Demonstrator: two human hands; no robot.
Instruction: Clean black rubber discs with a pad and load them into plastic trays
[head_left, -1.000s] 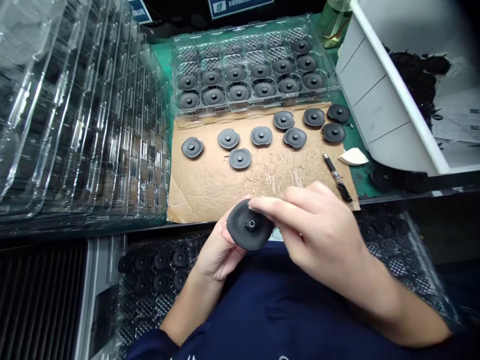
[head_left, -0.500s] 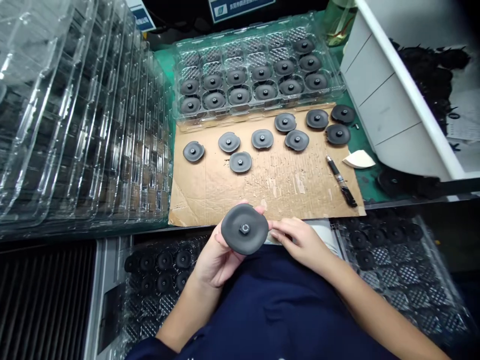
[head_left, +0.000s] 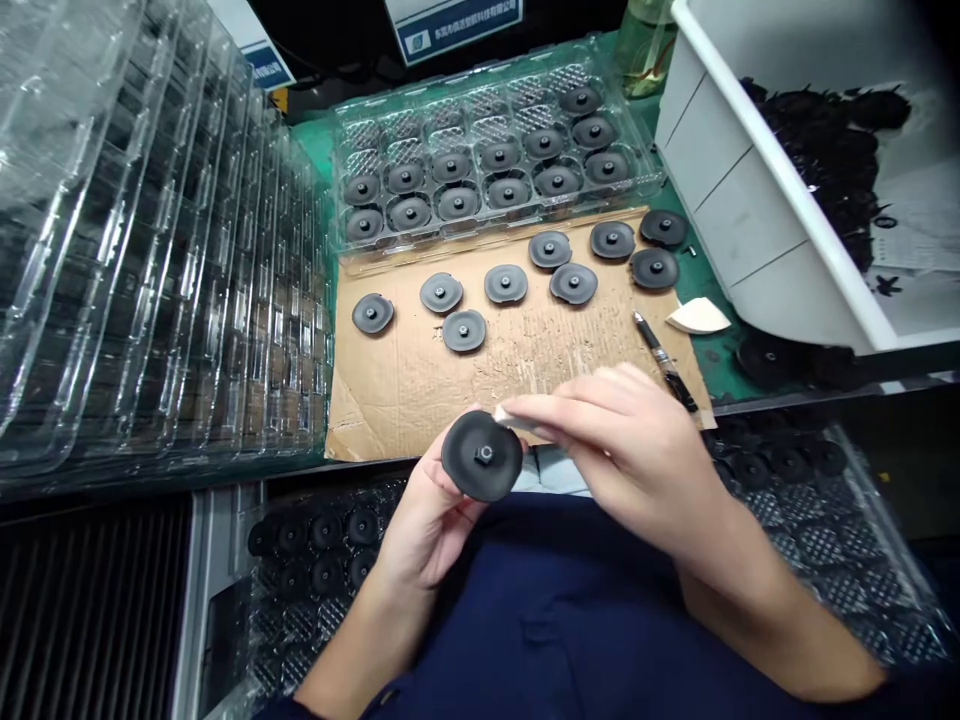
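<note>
At lower centre, the left hand [head_left: 424, 525] is gripping a dark disc [head_left: 480, 475]; the right hand [head_left: 634, 445], its grip unclear, is meeting the disc's upper-right rim.

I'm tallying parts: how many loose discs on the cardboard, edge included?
9: one disc far left, then a pair, one central, another pair, three far right. Right hand hides some cardboard.
</note>
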